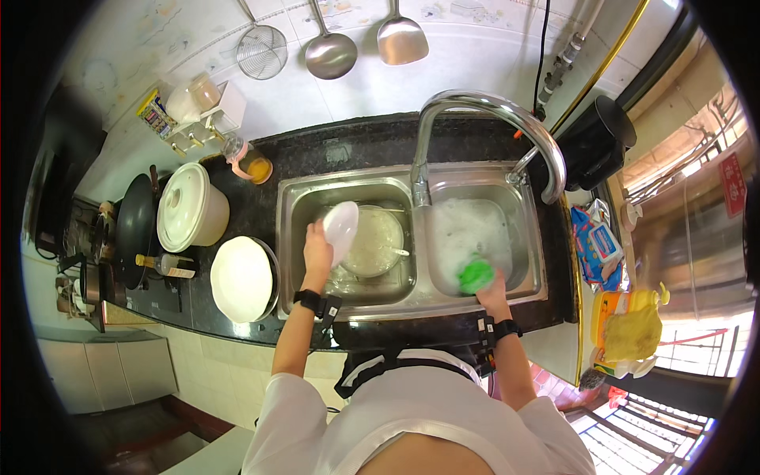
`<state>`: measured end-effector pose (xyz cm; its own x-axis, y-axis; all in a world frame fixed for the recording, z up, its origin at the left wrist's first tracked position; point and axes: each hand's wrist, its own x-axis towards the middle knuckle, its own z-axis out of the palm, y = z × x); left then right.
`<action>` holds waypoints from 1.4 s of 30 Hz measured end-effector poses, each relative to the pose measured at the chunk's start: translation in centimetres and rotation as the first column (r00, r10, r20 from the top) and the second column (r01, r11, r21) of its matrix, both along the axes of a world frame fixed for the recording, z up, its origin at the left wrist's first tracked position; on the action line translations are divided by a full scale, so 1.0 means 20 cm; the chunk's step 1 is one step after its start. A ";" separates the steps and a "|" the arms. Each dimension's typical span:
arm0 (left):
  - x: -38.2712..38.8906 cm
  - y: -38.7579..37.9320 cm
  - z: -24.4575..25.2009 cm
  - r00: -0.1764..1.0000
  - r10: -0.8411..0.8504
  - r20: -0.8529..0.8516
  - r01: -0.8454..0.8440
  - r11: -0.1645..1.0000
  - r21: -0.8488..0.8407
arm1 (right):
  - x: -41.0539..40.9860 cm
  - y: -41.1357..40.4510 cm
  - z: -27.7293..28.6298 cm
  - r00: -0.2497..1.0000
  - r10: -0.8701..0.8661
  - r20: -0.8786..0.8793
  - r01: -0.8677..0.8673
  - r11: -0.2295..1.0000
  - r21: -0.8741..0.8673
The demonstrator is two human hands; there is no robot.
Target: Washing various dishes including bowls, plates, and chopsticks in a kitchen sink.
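Over the left basin point(380, 297) of a steel double sink, my left hand point(319, 252) grips a white bowl point(343, 228) by its edge, tilted on its side. Below and right of it, a large round vessel point(380, 243) holds cloudy liquid, with a white spoon point(396, 251) at its right side. My right hand point(491, 291) is at the front of the right basin point(522, 267), holding a blurred green scrubber point(475, 274) against the white suds point(469, 225). Foam hides whatever lies beneath.
A chrome faucet point(424, 136) arches over the right basin. White dishes point(241, 279), a lidded cream pot point(193, 208) and a glass bottle point(169, 265) stand left of the sink. Wet wipes point(597, 243) and a yellow cloth point(632, 333) are at the right; a black pitcher point(597, 142) stands behind.
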<state>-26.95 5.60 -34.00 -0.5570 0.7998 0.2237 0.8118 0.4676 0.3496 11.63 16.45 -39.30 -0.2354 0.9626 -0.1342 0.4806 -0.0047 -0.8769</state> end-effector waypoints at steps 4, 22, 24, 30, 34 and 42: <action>0.09 -0.06 0.12 0.757 0.126 0.641 -0.207 0.977 0.054 | 0.06 0.06 0.08 0.991 0.134 -0.001 -0.133 0.988 0.080; 1.16 0.62 -0.36 0.151 0.155 0.976 -0.279 0.954 -0.109 | 0.24 0.45 0.25 0.759 -0.446 -0.475 0.249 0.872 -0.421; 1.20 0.69 -0.50 0.301 0.177 0.937 -0.338 0.939 -0.068 | 0.25 0.48 0.16 0.841 -0.387 -0.378 0.220 0.883 -0.414; 1.16 0.77 -0.68 0.403 0.274 0.873 -0.335 0.932 -0.138 | 0.07 0.54 -0.17 0.938 -0.239 -0.251 0.036 0.787 -0.616; 1.10 0.79 -0.62 0.475 0.195 0.858 -0.217 0.971 -0.101 | -0.06 0.55 -0.37 0.930 -0.356 -0.089 0.179 0.650 -0.738; 1.06 0.91 -0.61 0.217 0.168 0.961 -0.092 0.984 -0.152 | -0.07 0.71 -1.00 0.883 -0.228 -0.410 -0.010 0.864 -0.503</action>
<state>-5.79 23.78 -46.27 -0.4120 0.6808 -0.6056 -0.2065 0.5776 0.7898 10.23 30.59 -59.22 -0.2809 0.8251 -0.4902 0.0136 -0.5072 -0.8617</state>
